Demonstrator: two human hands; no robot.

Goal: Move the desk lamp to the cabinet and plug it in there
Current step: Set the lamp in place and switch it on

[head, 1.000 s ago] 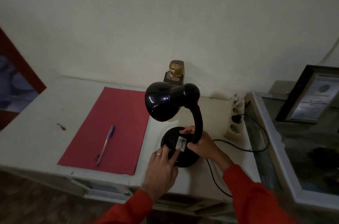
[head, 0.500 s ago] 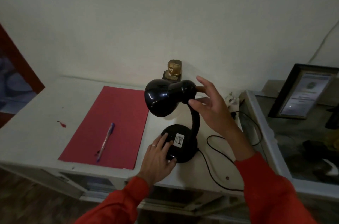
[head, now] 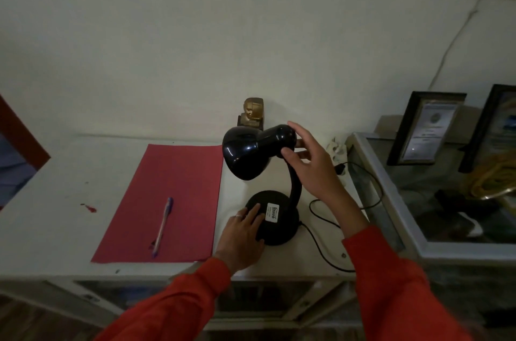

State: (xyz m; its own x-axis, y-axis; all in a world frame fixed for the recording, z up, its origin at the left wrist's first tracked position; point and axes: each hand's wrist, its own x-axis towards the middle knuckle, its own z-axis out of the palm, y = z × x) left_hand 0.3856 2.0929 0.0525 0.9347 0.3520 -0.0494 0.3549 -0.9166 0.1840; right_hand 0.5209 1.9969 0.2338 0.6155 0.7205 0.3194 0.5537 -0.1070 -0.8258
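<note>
The black desk lamp stands on the white cabinet top, its shade tilted down to the left over its round base. My left hand lies flat on the base's near left side, fingers spread. My right hand cups the back of the lamp head, thumb under it and fingers over it. The lamp's black cord loops across the top to a dark plug at the white power strip by the wall.
A red sheet with a purple pen on it lies left of the lamp. A small gold bust stands by the wall. A glass-topped case with framed certificates adjoins at the right.
My right hand left the lamp's base and neck, rose, and closed around the back of the lamp head. My left hand stayed on the base. The view tilted upward.
</note>
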